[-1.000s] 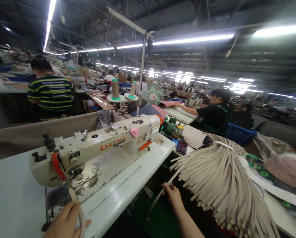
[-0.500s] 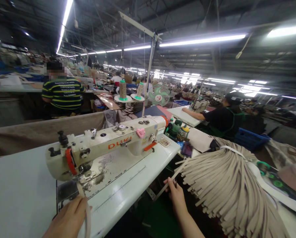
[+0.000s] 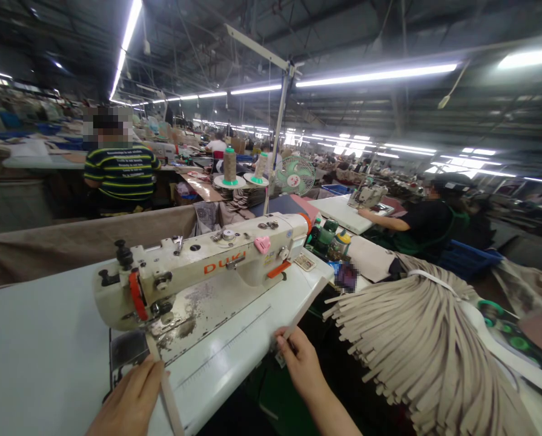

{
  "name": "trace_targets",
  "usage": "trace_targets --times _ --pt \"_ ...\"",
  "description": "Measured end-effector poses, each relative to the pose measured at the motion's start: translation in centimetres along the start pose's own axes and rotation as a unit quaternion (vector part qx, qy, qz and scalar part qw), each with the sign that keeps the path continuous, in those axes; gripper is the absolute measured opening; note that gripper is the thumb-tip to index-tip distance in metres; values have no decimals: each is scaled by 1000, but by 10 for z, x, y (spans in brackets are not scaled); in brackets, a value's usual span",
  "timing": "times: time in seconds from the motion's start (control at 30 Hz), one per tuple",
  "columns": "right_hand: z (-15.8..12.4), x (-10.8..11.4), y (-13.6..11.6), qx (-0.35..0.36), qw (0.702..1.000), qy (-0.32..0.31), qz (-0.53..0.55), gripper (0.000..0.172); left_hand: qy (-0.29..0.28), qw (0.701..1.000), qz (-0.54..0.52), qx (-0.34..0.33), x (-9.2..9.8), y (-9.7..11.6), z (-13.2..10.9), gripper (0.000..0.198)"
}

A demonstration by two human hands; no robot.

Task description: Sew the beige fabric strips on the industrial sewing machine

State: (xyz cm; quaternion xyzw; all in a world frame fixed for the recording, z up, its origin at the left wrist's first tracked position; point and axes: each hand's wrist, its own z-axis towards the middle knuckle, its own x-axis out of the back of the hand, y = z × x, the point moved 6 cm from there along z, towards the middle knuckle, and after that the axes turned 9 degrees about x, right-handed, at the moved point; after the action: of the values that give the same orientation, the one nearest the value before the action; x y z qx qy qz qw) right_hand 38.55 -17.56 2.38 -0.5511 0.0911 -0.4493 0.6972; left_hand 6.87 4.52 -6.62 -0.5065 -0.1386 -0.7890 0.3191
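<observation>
My right hand (image 3: 300,363) pinches a beige fabric strip (image 3: 304,309) at its lower end, over the right front edge of the white sewing table (image 3: 234,357). My left hand (image 3: 132,399) lies at the table's front edge, fingers closed on a second beige strip (image 3: 168,402) that runs up under the needle of the cream sewing machine (image 3: 198,266). A big bundle of matching beige strips (image 3: 416,345) is piled to the right of my right hand.
A thread stand with two cones (image 3: 241,166) rises behind the machine, next to a small fan (image 3: 295,175). Bottles (image 3: 332,236) stand at the table's right end. A person in a striped shirt (image 3: 120,175) sits back left; another in black (image 3: 427,224) works at right.
My right hand has pulled one strip out of the bundle and carried it left to the table edge. The left hand keeps its hold on the strip by the needle.
</observation>
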Motion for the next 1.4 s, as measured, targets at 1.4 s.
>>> trace_targets --times 1.4 --pt "-22 -71 -56 79 947 -309 -44 29 49 998 -19 45 71 31 36 33"
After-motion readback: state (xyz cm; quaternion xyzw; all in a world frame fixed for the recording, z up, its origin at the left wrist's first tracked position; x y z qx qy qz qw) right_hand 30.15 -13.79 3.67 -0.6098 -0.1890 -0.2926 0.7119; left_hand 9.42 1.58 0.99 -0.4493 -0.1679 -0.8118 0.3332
